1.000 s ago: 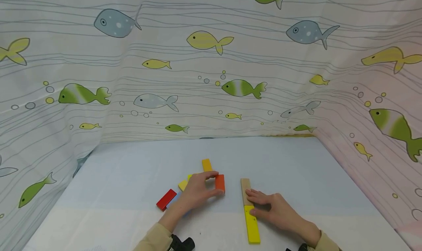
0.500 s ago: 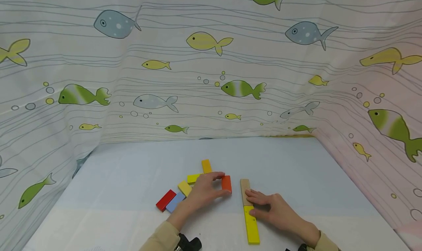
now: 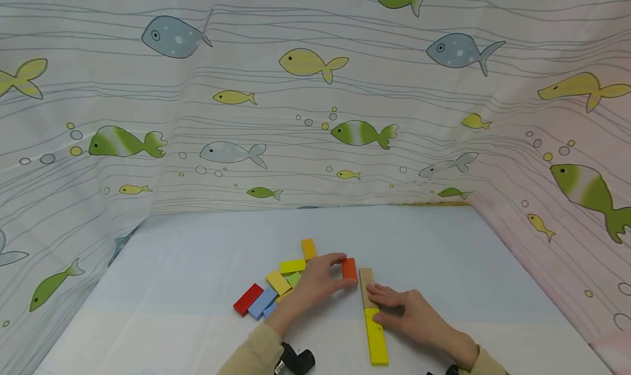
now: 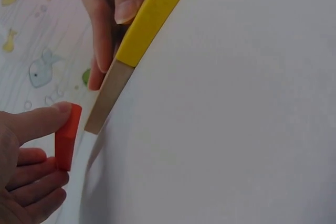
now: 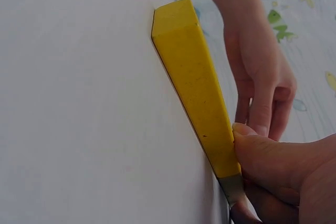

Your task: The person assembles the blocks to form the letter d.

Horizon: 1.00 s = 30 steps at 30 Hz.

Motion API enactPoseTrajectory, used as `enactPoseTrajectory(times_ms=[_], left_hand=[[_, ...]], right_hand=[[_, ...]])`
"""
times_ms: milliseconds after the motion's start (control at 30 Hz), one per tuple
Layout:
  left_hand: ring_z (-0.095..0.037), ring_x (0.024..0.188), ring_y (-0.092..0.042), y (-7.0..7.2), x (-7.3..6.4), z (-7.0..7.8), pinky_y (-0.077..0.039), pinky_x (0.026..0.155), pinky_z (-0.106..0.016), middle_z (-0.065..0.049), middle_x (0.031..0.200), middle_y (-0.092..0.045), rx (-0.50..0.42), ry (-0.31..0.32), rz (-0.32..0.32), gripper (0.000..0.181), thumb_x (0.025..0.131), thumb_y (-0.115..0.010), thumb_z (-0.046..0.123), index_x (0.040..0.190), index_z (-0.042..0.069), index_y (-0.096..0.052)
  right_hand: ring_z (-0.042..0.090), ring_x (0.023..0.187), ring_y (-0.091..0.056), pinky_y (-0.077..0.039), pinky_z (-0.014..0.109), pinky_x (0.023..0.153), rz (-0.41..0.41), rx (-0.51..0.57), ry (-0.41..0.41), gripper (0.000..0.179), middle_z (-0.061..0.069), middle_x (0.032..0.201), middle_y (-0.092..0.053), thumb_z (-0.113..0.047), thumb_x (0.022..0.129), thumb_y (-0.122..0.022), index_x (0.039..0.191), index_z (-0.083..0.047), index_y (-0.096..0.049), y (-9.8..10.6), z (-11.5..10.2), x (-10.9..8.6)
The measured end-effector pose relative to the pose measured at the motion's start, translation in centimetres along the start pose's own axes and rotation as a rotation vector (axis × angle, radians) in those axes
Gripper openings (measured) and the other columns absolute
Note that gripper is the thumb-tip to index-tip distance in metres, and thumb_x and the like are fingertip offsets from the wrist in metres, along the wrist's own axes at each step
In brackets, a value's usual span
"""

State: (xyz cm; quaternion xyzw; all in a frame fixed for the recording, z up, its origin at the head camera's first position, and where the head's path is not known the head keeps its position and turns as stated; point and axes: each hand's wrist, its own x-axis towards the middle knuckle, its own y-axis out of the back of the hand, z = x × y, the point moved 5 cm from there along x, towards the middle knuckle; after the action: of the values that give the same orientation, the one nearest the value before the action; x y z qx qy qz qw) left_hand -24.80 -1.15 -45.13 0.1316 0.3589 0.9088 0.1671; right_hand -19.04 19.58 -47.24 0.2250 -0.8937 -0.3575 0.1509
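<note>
An orange-red block (image 3: 349, 270) is pinched between the thumb and fingers of my left hand (image 3: 317, 279), just left of a row of two blocks. That row has a plain wooden block (image 3: 365, 279) at its far end and a longer yellow block (image 3: 377, 342) at its near end, end to end. My right hand (image 3: 416, 315) rests along the row's right side, fingers on the wooden block and thumb on the yellow one near the joint. In the left wrist view the orange-red block (image 4: 67, 139) is apart from the wooden block (image 4: 110, 95).
Left of the hands lies a loose cluster: a red block (image 3: 248, 299), a blue block (image 3: 263, 303), a green block (image 3: 293, 279) and several yellow ones, partly hidden by the left forearm. A fish-printed curtain (image 3: 305, 161) encloses the white table (image 3: 419, 238).
My left hand has carried the orange-red block rightward, close to the row's far end, uncovering more of the cluster. My right hand and the row have stayed put.
</note>
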Motion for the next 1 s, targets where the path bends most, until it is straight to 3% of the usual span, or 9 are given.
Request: enactPoseTrajectory(times_ms=[333, 667, 1000], left_hand=[[-0.023, 0.121, -0.061, -0.9, 1.1, 0.5, -0.05, 0.104, -0.042, -0.006, 0.132, -0.066, -0.008, -0.018, 0.005, 0.061, 0.088, -0.077, 0.038, 0.137, 0.006, -0.06], [-0.025, 0.122, -0.061, -1.8, 2.4, 0.6, -0.05, 0.105, -0.043, -0.01, 0.132, -0.065, -0.056, -0.025, 0.03, 0.061, 0.09, -0.075, 0.038, 0.137, 0.002, -0.058], [-0.024, 0.129, -0.057, -2.8, 3.9, 0.1, -0.046, 0.109, -0.042, -0.007, 0.136, -0.063, -0.046, 0.034, 0.049, 0.062, 0.091, -0.072, 0.041, 0.139, 0.006, -0.057]], right_hand=[[0.025, 0.135, -0.051, -0.046, 0.032, 0.108, 0.001, -0.016, 0.015, 0.054, -0.007, 0.141, -0.058, -0.047, 0.091, -0.069, 0.13, -0.011, -0.066, 0.1, -0.2, -0.1], [0.026, 0.134, -0.052, -0.046, 0.042, 0.107, -0.01, 0.001, 0.006, 0.055, -0.006, 0.141, -0.059, -0.049, 0.09, -0.069, 0.13, -0.011, -0.067, 0.1, -0.4, -0.1], [0.026, 0.134, -0.052, -0.046, 0.04, 0.108, -0.004, -0.008, 0.008, 0.055, -0.006, 0.14, -0.059, -0.047, 0.091, -0.069, 0.13, -0.009, -0.066, 0.0, -0.3, -0.1]])
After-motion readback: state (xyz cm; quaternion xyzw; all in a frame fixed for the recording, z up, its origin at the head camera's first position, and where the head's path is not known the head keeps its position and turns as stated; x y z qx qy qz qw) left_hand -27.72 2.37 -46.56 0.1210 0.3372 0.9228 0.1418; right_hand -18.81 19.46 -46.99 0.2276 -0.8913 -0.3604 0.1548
